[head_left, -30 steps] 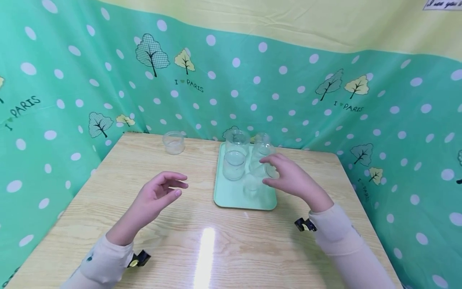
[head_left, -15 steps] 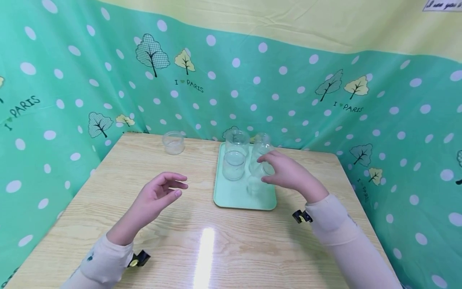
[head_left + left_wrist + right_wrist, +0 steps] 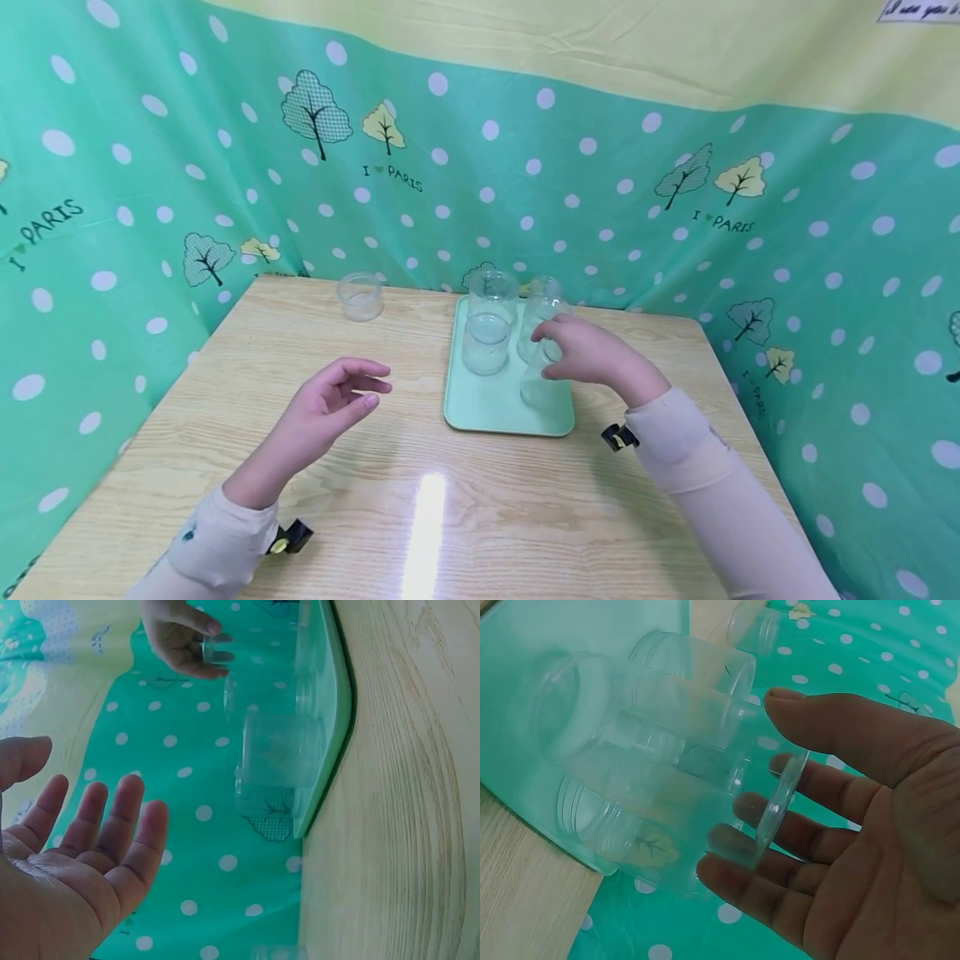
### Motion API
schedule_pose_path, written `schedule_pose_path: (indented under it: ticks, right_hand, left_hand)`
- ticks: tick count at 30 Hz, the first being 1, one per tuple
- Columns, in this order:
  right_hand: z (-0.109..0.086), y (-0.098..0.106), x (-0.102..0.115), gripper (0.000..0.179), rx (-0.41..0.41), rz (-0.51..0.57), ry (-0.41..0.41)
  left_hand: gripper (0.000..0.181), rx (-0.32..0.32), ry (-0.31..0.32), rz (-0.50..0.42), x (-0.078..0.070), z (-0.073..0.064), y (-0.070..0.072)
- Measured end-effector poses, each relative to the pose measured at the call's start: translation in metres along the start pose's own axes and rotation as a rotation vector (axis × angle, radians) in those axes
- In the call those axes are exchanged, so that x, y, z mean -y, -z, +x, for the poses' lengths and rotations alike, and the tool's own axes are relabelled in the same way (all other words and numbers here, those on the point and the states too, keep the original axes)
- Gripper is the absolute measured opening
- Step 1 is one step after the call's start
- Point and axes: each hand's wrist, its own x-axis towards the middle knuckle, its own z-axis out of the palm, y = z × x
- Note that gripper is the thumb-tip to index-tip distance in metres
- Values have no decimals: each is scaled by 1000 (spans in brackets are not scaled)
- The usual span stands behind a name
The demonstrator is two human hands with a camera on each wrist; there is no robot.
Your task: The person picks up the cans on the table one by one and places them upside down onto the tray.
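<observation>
My right hand [image 3: 592,352] is over the front right of a pale green tray [image 3: 480,408], holding a clear plastic cup [image 3: 538,387] near its rim. In the right wrist view, the thumb lies on one side of the cup [image 3: 652,772] and the fingers curl around the other. The cup stands close to upright, its base at the tray. Three other clear containers share the tray: a front-left jar [image 3: 485,346], a back-left one [image 3: 493,287] and a back-right one [image 3: 542,304]. My left hand [image 3: 318,412] hovers left of the tray, fingers loosely bent around nothing.
A short clear container [image 3: 361,297] stands at the back left of the wooden table [image 3: 337,517]. A green and yellow curtain [image 3: 480,167] hangs right behind the table and along its sides.
The cup in my right hand has gone from tilted to nearly upright at the tray's front right. My right hand has shifted slightly left. The left hand stays still.
</observation>
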Motion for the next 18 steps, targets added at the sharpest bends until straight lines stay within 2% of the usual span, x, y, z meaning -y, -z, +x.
schedule_pose_path:
  ticks: [18]
  right_hand:
    - [10, -4, -9, 52, 57, -12, -2]
  left_hand:
    - [32, 15, 10, -3, 1, -1, -3]
